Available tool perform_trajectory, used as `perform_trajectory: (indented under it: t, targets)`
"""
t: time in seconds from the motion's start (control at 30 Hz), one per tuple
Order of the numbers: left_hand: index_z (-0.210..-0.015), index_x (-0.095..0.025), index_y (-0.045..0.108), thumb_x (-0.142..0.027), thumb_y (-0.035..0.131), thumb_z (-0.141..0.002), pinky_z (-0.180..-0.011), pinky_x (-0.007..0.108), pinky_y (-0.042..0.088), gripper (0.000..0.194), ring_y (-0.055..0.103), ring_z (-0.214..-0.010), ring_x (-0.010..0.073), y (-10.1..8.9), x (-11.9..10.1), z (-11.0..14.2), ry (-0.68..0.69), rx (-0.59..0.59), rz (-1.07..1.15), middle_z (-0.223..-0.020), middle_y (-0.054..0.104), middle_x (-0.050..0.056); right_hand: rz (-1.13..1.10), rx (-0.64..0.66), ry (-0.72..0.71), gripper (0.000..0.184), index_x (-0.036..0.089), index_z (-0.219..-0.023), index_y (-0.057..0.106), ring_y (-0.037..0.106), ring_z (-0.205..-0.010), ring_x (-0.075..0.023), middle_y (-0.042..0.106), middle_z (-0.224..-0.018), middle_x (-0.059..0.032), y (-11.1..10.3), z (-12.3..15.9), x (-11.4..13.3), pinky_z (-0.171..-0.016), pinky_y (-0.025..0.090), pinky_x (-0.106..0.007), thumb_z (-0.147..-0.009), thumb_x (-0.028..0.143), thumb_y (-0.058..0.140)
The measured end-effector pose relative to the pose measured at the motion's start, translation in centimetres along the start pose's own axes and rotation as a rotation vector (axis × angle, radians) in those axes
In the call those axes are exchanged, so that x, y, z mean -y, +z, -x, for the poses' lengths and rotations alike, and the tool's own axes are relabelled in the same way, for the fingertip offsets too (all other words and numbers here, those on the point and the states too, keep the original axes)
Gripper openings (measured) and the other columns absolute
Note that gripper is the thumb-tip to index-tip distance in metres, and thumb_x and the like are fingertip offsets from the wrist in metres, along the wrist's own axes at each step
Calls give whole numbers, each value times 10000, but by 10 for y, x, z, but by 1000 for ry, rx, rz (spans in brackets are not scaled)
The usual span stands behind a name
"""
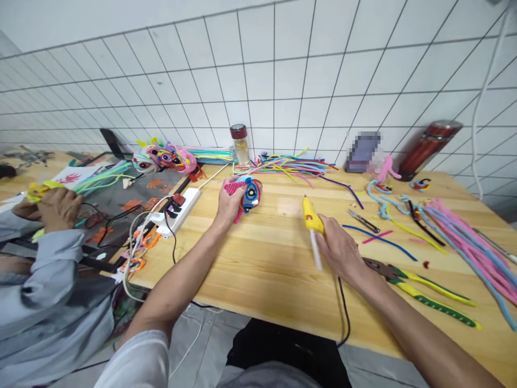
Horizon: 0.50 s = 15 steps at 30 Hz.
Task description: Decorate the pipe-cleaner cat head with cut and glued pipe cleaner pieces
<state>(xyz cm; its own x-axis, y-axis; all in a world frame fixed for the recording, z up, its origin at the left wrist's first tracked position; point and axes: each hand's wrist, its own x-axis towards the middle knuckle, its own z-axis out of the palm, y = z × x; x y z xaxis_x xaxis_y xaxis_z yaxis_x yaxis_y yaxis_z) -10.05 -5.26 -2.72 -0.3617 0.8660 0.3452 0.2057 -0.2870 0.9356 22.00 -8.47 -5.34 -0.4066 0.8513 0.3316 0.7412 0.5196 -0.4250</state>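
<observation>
My left hand (230,202) is closed around a pipe-cleaner figure (251,193) with a blue, red and white face, a round black eye and pink parts. In my right hand (338,245) is a yellow hot glue gun (311,213), its nozzle pointing toward the wall and a translucent glue stick (316,250) sticking out of its back. A dark cord runs down from below that hand over the table edge. Right of the glue gun lie small snips (364,221) and a blue pipe cleaner (382,240). Pliers (424,288) with green and yellow handles rest beside my right forearm.
A white power strip (178,212) with cords stands left. Along the wall are a glass bottle (241,148), loose pipe cleaners (283,164), a phone (363,153) and a red thermos (428,148). Pink and blue pipe cleaners (472,248) lie right. A co-worker's hands (60,207) work at far left.
</observation>
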Motion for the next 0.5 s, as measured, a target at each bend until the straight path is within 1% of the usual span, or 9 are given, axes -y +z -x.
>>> perform_trajectory:
  t: [0.03,0.1,0.2,0.27,0.37,0.43,0.5]
  targets:
    - [-1120,-203,623,-420,712,-777,-1027,433,496,416,645,-1146,282,-2,-3,-2,-49,-4,70,-1180,684,87,46,54,23,465,149,-1406,551,680,-1085,-323,712,-1191,-167,5,-8,4,-913,520,-406,-1034,395,422]
    - [-1085,-187,639,-427,734,-737,-923,376,527,434,675,-1002,240,-5,-12,-2,-94,-4,158,-1066,711,54,124,157,61,462,123,-1428,533,656,-1149,-326,691,-1250,-193,16,-24,15,-973,487,-399,-1034,341,431]
    - [-1108,-175,649,-414,747,-717,-834,339,530,469,674,-883,208,-5,-33,0,-130,110,219,-956,718,17,170,236,114,423,104,-1410,551,636,-1161,-314,680,-1265,-210,35,-50,39,-997,449,-383,-1046,289,442]
    - [-1095,-173,659,-406,746,-719,-809,335,527,451,671,-852,205,-5,-50,-1,-128,178,222,-915,714,9,154,228,157,401,74,-1386,567,630,-1157,-317,677,-1265,-232,49,-68,58,-1004,439,-397,-1041,240,450]
    - [-972,-184,671,-386,736,-719,-810,342,525,330,661,-846,207,-1,-73,-5,-92,257,204,-886,702,11,115,177,192,396,50,-1387,557,617,-1179,-308,662,-1301,-258,69,-96,82,-1006,433,-394,-1036,173,422]
    - [-854,-192,652,-379,727,-722,-769,342,517,241,636,-791,199,5,-83,-10,-88,311,188,-819,673,9,59,153,192,384,72,-1380,562,634,-1134,-290,691,-1250,-237,76,-109,89,-958,452,-371,-1043,182,415]
    - [-758,-197,621,-380,714,-732,-699,339,494,207,595,-709,185,13,-88,-15,-111,384,158,-742,637,9,-11,137,161,371,122,-1372,574,650,-1081,-275,720,-1186,-192,74,-114,84,-905,471,-349,-1053,236,422]
